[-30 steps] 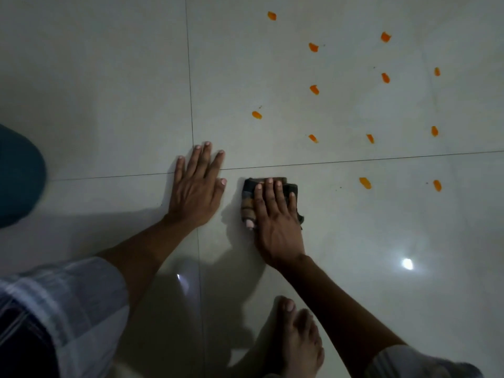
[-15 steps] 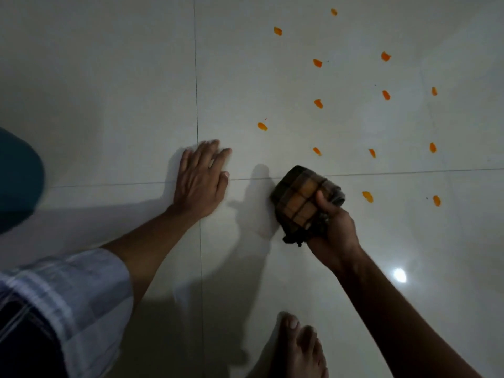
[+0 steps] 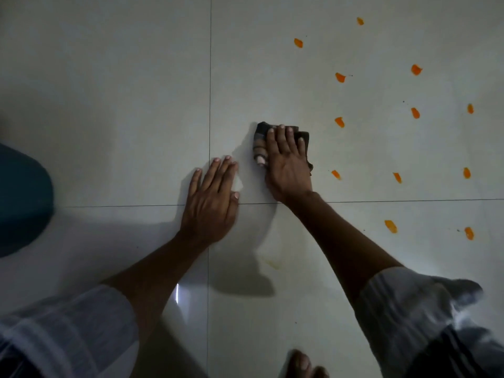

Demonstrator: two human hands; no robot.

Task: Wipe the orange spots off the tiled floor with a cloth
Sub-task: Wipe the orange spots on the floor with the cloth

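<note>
My right hand [image 3: 287,162] presses a dark checked cloth [image 3: 260,135] flat on the pale tiled floor [image 3: 109,91], just above the horizontal grout line. Most of the cloth is hidden under the palm and fingers. Several orange spots lie to the right of it; the nearest are one orange spot [image 3: 339,122] at the cloth's height and another orange spot [image 3: 336,174] lower down. My left hand [image 3: 211,203] rests flat on the floor, fingers spread, over the crossing of the grout lines, a little left of and below the cloth.
A dark teal rounded object [image 3: 21,200] sits at the left edge. Toes of a bare foot [image 3: 302,364] show at the bottom. A faint yellowish smear [image 3: 272,261] marks the tile below my hands. White sleeves cover both forearms near the bottom.
My right hand lifted the cloth off the lower tile, carried it up across the grout line and set it down where an orange spot lay. My left hand stayed planted.
</note>
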